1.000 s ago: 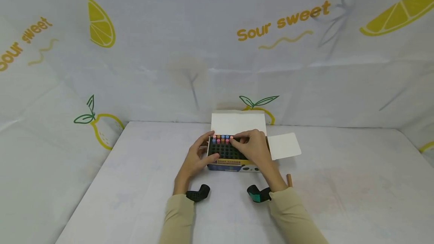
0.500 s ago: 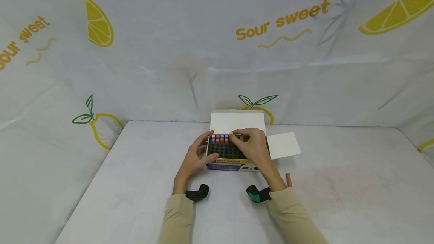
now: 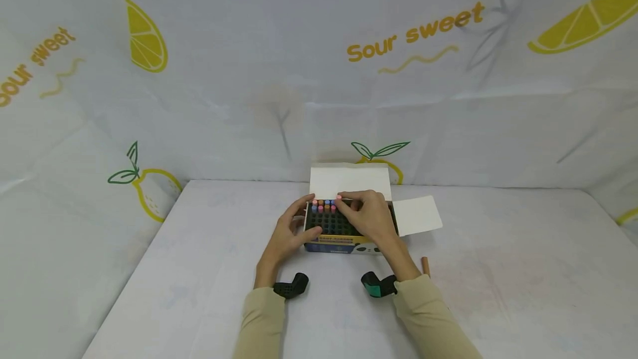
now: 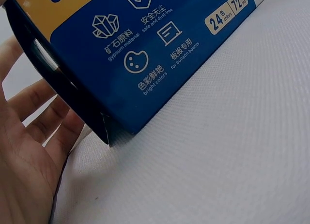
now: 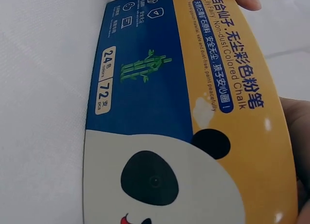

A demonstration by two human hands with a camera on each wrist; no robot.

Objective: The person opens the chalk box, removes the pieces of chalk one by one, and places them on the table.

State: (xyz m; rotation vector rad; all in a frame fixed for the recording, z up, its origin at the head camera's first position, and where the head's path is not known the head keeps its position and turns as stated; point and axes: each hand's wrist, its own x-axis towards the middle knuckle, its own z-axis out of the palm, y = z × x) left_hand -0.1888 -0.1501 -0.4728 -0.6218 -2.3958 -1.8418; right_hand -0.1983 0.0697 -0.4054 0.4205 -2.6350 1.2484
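A box of colored chalk [image 3: 331,247], blue and yellow with a panda face, stands on the table with its lid raised. Pink, blue and orange chalk sticks [image 3: 321,209] fill the back left holes of its black holder [image 3: 325,225]. My left hand [image 3: 289,232] grips the box's left end, thumb over the front edge; the left wrist view shows its fingers along that end. Above the back row, my right hand [image 3: 370,216] pinches a pink chalk stick [image 3: 339,197] between thumb and index finger. The box front [image 5: 150,108] hides most of the right hand in its wrist view.
The white lid [image 3: 349,180] stands up behind the box, and a white side flap [image 3: 417,215] sticks out to the right. A brown chalk stick [image 3: 425,266] lies on the table [image 3: 508,270] beside the right wrist. A printed white cloth [image 3: 239,98] hangs behind.
The pink chalk stick has risen slightly in my right fingers and now shows above the back row. My left hand keeps its grip on the box.
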